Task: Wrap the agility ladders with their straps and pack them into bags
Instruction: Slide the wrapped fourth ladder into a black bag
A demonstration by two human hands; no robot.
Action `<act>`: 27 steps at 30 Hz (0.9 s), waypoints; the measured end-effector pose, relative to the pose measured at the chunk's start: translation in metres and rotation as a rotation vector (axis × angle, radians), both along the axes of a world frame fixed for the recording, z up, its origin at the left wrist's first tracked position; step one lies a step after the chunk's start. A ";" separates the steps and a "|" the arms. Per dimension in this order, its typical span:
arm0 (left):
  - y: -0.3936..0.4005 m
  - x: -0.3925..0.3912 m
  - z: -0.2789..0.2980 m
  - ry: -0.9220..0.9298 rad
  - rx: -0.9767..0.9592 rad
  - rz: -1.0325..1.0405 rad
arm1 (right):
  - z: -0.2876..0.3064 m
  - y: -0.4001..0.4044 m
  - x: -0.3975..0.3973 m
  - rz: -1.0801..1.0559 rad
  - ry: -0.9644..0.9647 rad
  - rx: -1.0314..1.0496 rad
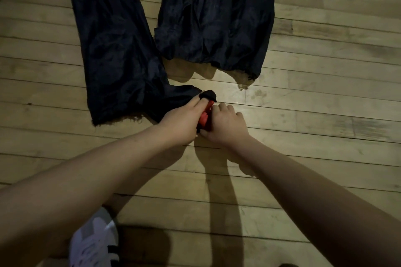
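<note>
A red bundle, the folded agility ladder (204, 116), sits between my two hands low on the wooden floor. My left hand (181, 120) grips its left side, with a black strap end (208, 94) sticking out past my fingertips. My right hand (225, 123) grips the bundle from the right, fingers curled over it. Most of the ladder is hidden by the hands. A dark navy bag (115, 50) lies flat on the floor just left of and behind the hands, its lower corner touching my left hand.
More dark navy bags (214, 17) lie side by side further back at centre. The floor is pale wooden boards (325, 93). My white shoe (95, 243) shows at the bottom left.
</note>
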State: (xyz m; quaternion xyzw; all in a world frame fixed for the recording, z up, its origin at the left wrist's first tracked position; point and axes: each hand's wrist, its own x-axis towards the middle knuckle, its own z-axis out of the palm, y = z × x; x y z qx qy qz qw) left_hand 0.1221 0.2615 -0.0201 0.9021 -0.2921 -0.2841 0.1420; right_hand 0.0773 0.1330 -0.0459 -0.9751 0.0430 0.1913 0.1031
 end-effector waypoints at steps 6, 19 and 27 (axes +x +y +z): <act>-0.026 -0.019 -0.003 -0.050 0.037 -0.127 | -0.003 -0.032 -0.051 0.046 -0.023 -0.078; -0.035 -0.028 0.012 -0.274 0.095 -0.108 | 0.017 -0.044 -0.063 -0.132 -0.012 0.058; 0.012 -0.011 0.006 -0.056 -0.172 0.032 | 0.013 -0.002 -0.012 -0.187 -0.022 0.150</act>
